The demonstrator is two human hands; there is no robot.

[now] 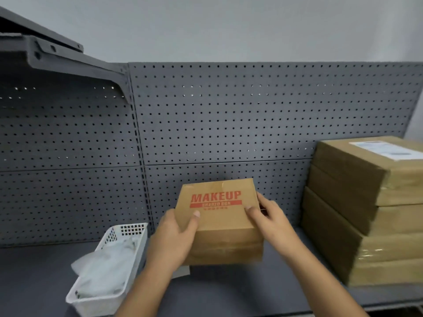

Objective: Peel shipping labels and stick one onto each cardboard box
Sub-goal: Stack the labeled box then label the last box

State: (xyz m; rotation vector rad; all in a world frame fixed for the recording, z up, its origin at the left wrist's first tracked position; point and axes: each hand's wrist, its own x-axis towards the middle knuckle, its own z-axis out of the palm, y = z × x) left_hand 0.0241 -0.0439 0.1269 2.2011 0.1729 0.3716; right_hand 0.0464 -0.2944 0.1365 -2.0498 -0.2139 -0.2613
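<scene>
Cardboard box (219,216): brown, red MAKEUP print on its top, at the middle of the shelf (229,291) and nearer the front edge than the back; whether it rests on the shelf or is lifted clear cannot be told. Left hand (174,239): grips the box's left edge, thumb on top. Right hand (272,223): grips the right edge, thumb on top, fingers round the side. No label shows on the visible top, and neither hand holds one, so this box judged not yet done. Grey slip (183,272): flat on the shelf, peeping from under the box's left corner. White basket (98,305): front-left corner of the shelf, holding crumpled pale sheeting (107,271); labels or spent backing, cannot tell. Stack of boxes (366,213): right end of the shelf, just beside the held box; the uppermost carries a white label (389,149), the lower tops hidden, so their count of done is unknown. Pegboard (229,115): grey, closes the back edge. Bracketed upper shelf (57,58): overhangs the left end, clear of the work.
</scene>
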